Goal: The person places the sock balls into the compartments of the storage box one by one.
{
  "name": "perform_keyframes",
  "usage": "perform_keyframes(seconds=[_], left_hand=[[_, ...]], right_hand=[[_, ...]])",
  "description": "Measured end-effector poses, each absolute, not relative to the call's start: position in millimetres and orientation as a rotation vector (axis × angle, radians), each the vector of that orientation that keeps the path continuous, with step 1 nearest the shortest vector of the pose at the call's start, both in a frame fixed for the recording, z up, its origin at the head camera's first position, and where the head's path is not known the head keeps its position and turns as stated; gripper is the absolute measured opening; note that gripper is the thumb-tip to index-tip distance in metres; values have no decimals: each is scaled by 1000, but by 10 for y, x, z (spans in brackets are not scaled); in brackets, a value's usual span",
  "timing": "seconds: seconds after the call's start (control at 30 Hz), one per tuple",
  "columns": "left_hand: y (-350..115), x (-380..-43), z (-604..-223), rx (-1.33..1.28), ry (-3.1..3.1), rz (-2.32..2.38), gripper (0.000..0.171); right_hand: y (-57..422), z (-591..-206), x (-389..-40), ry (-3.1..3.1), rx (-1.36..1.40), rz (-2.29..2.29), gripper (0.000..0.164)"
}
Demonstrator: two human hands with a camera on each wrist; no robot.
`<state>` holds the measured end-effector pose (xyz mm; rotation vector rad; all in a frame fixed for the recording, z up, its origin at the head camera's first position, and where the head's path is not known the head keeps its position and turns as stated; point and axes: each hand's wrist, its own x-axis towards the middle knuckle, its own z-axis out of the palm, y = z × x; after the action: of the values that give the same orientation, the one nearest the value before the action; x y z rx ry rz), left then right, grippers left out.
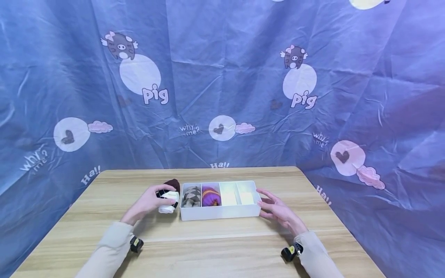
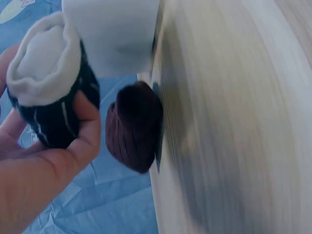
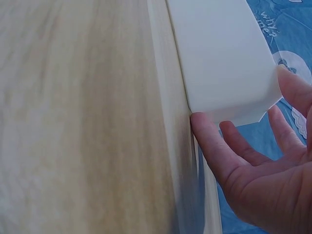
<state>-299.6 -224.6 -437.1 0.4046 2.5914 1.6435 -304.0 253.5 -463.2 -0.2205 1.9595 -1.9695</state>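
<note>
My left hand (image 1: 154, 200) holds a rolled black sock (image 2: 58, 117) with white lines and a white cuff, just left of the white divided box (image 1: 222, 212). Beyond that hand, a dark brown ribbed rolled sock (image 2: 134, 127) sits on the table, partly hidden in the head view. Inside the box, a grey checked rolled sock (image 1: 191, 196) fills the leftmost compartment, and a purple and orange rolled sock (image 1: 210, 197) lies beside it. White inner surfaces show in the two right compartments. My right hand (image 1: 276, 210) touches the box's right end with spread fingers.
The box stands on a light wood-grain table (image 1: 208, 247). A blue printed cloth (image 1: 222, 85) hangs behind the table and along its sides. Each wrist carries a small black camera (image 1: 136, 244) on a strap.
</note>
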Motion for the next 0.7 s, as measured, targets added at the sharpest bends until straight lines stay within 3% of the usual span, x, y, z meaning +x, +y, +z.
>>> perform_keyframes(seconds=[0.7], left_hand=[[-1462, -3141, -4339, 487, 2551, 1981, 49]], right_hand=[[2529, -4649, -3042, 1943, -195, -1984, 70]])
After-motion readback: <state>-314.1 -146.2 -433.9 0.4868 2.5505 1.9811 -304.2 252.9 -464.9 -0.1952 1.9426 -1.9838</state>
